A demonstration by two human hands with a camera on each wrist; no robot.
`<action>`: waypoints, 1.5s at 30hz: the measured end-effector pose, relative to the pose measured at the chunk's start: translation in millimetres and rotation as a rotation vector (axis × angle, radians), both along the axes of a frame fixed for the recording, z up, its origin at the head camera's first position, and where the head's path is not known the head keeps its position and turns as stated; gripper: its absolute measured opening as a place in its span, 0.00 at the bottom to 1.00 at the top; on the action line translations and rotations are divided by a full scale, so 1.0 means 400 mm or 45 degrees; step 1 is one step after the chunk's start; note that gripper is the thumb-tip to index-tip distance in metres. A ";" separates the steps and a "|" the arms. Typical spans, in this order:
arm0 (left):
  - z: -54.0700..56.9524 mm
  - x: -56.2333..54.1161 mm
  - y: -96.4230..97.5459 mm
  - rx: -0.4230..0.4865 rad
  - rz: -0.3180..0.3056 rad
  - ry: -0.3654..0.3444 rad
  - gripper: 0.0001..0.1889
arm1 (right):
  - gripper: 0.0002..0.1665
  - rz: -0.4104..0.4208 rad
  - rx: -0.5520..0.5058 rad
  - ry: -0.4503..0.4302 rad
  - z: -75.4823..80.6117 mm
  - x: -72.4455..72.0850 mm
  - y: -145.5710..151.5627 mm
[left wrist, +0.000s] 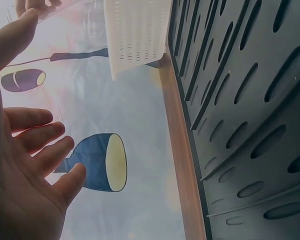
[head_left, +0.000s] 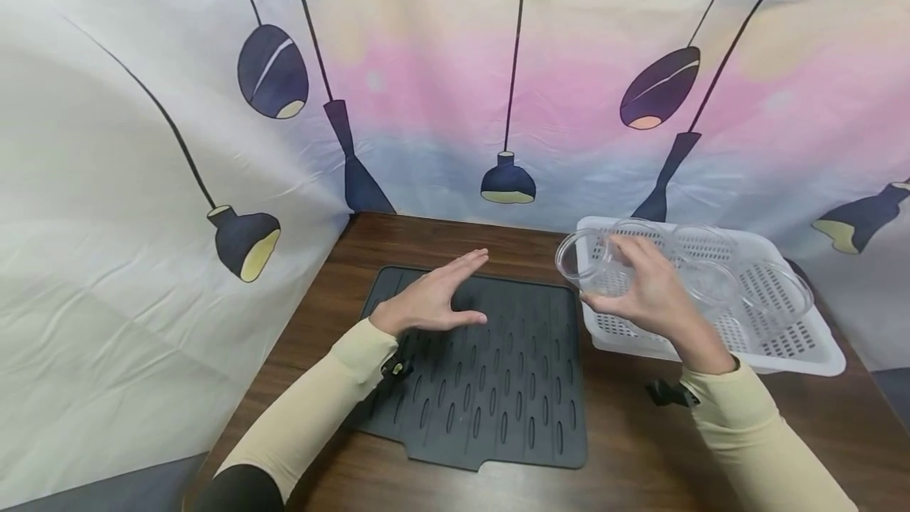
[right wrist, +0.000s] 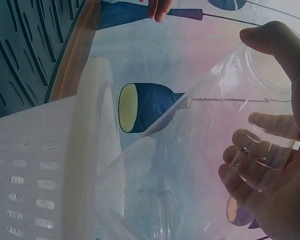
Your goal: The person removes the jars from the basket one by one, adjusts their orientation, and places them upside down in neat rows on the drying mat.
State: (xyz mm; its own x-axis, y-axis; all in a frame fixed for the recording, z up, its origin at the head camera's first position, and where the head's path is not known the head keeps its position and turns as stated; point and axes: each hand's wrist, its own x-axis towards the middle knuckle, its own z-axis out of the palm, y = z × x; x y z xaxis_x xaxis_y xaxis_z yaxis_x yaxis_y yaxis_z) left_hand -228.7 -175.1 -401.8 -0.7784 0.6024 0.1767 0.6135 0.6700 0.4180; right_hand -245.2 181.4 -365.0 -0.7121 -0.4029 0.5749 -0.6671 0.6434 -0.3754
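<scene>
Clear cup (head_left: 596, 259), one: tilted, above the left end of the basket (head_left: 828, 355). Right hand (head_left: 650, 291): clamped on this cup, thumb on one side, fingers round the other. Left hand (head_left: 430, 300): holding nothing, fingers extended, thumb spread well apart from them, raised above the mat. More clear cups (head_left: 711, 281), number uncertain, see-through outlines overlapping: inside the basket. Basket: white, perforated, on the table to the right of the mat. Mat (head_left: 490, 385): dark, ribbed with oval slots, flat on the table (head_left: 526, 490). Table: brown, wood-grained. Backdrop (head_left: 434, 62): cloth, printed with hanging lamps.
</scene>
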 end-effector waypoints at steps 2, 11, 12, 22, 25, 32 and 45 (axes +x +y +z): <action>0.001 -0.004 0.008 0.000 -0.015 -0.002 0.50 | 0.51 -0.005 0.006 -0.007 0.001 0.003 0.004; 0.004 -0.027 0.041 -0.023 -0.076 0.023 0.50 | 0.52 -0.060 0.009 -0.032 -0.008 0.023 0.027; 0.004 -0.028 0.043 -0.024 -0.080 0.023 0.50 | 0.52 -0.059 0.010 -0.024 -0.009 0.024 0.028; 0.010 -0.027 0.041 -0.016 -0.078 0.004 0.50 | 0.52 0.002 0.010 0.067 -0.003 0.008 0.018; 0.012 -0.026 0.038 -0.010 -0.067 -0.001 0.50 | 0.51 0.036 0.006 0.103 0.002 0.000 0.010; 0.018 -0.013 0.021 0.009 -0.003 -0.004 0.50 | 0.51 0.092 0.029 0.094 0.007 -0.012 -0.016; 0.023 -0.002 0.020 0.054 -0.021 0.027 0.50 | 0.51 0.108 0.056 0.115 0.008 -0.016 -0.036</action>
State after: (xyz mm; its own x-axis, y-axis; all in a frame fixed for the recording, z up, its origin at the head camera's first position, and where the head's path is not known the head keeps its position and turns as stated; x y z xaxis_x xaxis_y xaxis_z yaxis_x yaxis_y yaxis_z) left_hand -229.5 -167.3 -392.8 -0.7644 0.6066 0.2186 0.6331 0.6419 0.4326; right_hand -251.5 166.8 -361.8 -0.6205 -0.4857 0.6156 -0.7497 0.5976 -0.2842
